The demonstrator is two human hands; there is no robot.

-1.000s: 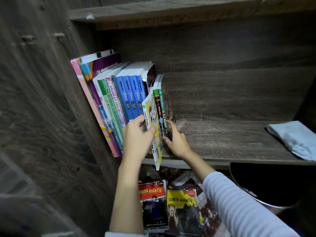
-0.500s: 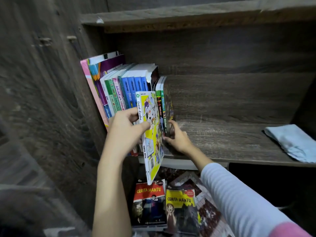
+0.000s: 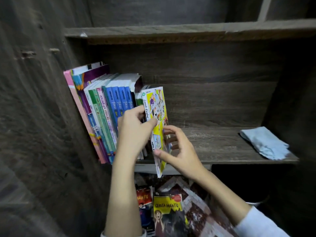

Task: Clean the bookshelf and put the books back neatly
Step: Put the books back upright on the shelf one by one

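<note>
Wooden shelf (image 3: pixel 213 142): left hand (image 3: pixel 135 132), right hand (image 3: pixel 181 151) partly hide yellow comic (image 3: pixel 157 103)

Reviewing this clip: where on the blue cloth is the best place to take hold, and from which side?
Pinch the cloth at its rumpled near end, coming from the front and slightly above. It lies limp and flat on the shelf, close to the front edge with nothing on it, so a raised fold there likely gives fingers the easiest purchase.
</note>
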